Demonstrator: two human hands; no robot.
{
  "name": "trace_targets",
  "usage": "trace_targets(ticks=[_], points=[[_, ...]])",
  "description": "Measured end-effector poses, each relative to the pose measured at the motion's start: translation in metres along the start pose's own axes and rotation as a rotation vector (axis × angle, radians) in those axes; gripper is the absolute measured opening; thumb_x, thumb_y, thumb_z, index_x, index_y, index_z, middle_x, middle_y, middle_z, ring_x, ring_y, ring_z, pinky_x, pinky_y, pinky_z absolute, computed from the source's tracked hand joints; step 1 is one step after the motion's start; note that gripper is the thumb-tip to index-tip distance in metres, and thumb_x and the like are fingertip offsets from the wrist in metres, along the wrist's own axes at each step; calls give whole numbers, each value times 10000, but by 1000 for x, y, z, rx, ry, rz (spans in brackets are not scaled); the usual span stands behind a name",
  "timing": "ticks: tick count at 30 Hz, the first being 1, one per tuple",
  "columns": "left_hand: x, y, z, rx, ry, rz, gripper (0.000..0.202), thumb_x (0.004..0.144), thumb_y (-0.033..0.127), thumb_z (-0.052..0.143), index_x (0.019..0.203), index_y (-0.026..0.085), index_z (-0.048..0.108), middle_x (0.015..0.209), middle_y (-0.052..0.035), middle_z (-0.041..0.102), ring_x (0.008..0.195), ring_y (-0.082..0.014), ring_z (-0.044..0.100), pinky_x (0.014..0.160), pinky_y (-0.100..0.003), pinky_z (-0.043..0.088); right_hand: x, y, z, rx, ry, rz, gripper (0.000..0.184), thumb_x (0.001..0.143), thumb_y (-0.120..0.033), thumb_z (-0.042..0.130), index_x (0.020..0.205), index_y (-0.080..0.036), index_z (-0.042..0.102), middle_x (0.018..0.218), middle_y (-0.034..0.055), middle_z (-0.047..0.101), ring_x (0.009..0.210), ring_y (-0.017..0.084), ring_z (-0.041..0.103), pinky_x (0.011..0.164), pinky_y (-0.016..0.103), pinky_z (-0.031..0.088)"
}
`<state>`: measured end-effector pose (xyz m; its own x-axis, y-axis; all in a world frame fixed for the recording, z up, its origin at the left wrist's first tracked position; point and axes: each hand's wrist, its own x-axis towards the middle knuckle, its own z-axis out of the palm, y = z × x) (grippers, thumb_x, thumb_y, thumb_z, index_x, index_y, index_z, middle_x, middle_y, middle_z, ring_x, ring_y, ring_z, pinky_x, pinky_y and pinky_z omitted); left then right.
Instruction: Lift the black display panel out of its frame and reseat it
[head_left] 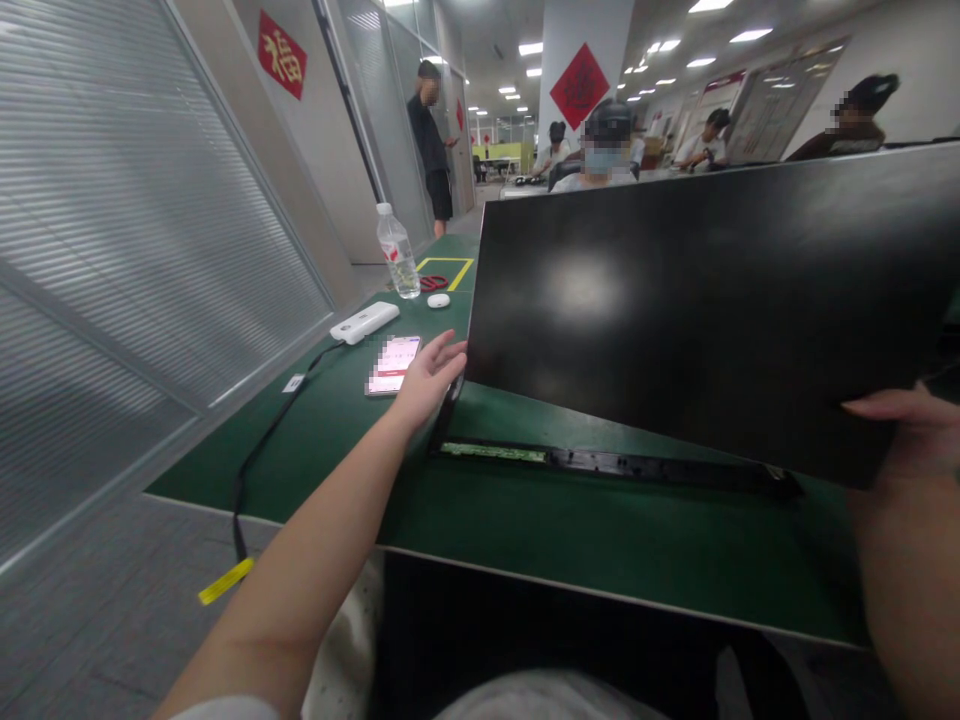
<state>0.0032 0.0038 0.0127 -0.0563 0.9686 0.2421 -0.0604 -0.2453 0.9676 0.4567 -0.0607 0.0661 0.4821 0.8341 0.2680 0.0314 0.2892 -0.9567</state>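
Note:
A large black display panel (675, 310) is held tilted above the green table. My right hand (919, 425) grips its lower right part, with the thumb on the front face and the other fingers hidden behind. At the panel's left edge, my left hand (433, 375) has its fingers stretched out and the fingertips at the edge; whether they bear any weight I cannot tell. Beneath the panel lies a black frame (622, 464), whose near side carries a green circuit strip (493, 453). The panel hides the frame's far part.
On the green table (315, 450), a phone (394, 365), a white power bank (365, 323) with a black strap (259, 465), a white case (438, 300), a water bottle (397, 250) and red-handled scissors (433, 283) lie or stand to the left. Several people are beyond.

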Motion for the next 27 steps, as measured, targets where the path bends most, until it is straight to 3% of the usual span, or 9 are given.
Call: trace_targets(ticks=[4, 7, 10, 13, 19, 23, 27], points=[[-1, 4, -2, -62, 42, -95, 664, 725, 347, 843, 1326, 150, 641, 1175, -136, 754, 1120, -269, 705, 1035, -418, 521, -5, -7, 1, 98, -8, 98, 397, 448, -182, 613, 828, -270, 688, 866, 100, 744, 930, 379, 723, 645, 571, 626], [-2, 13, -1, -144, 3, -108, 541, 722, 329, 814, 1223, 154, 710, 1106, -111, 777, 1075, -286, 716, 955, -408, 559, -3, -7, -1, 85, 22, 240, 329, 470, -159, 621, 775, -279, 652, 797, 76, 718, 842, 345, 731, 592, 537, 634], [-4, 23, 1, -224, -47, -121, 453, 748, 338, 745, 1170, 172, 739, 1084, -83, 788, 1102, -326, 709, 956, -453, 565, 0, -7, -1, 23, 100, 429, 298, 496, -128, 665, 763, -259, 651, 733, 70, 701, 714, 320, 721, 548, 503, 635], [-6, 32, 3, -267, -2, -149, 399, 798, 371, 655, 1129, 173, 752, 1032, -65, 794, 1116, -361, 703, 952, -506, 573, -1, -10, 5, -6, 127, 578, 213, 609, -179, 694, 807, -256, 676, 720, 70, 715, 687, 317, 723, 546, 484, 641], [-5, 40, -4, -335, 88, -108, 494, 724, 269, 542, 1159, 134, 734, 987, -75, 792, 1120, -357, 703, 953, -488, 580, -3, -10, 12, -9, -97, 640, 286, 734, -214, 643, 997, -293, 724, 873, 48, 777, 765, 297, 748, 621, 443, 649], [-2, 40, -8, -376, 176, -132, 510, 668, 241, 553, 1127, 114, 734, 866, -70, 781, 1055, -343, 724, 946, -456, 580, 5, 2, 8, -4, -252, 721, 239, 756, -220, 613, 960, -254, 732, 934, 66, 784, 805, 275, 749, 621, 387, 636], [-2, 41, -4, -393, 127, -88, 553, 634, 242, 530, 1138, 132, 729, 941, -74, 786, 1129, -346, 698, 978, -461, 568, 13, 15, 5, -65, -383, 702, 210, 771, -185, 607, 935, -216, 736, 988, 80, 780, 785, 198, 728, 610, 271, 603]])
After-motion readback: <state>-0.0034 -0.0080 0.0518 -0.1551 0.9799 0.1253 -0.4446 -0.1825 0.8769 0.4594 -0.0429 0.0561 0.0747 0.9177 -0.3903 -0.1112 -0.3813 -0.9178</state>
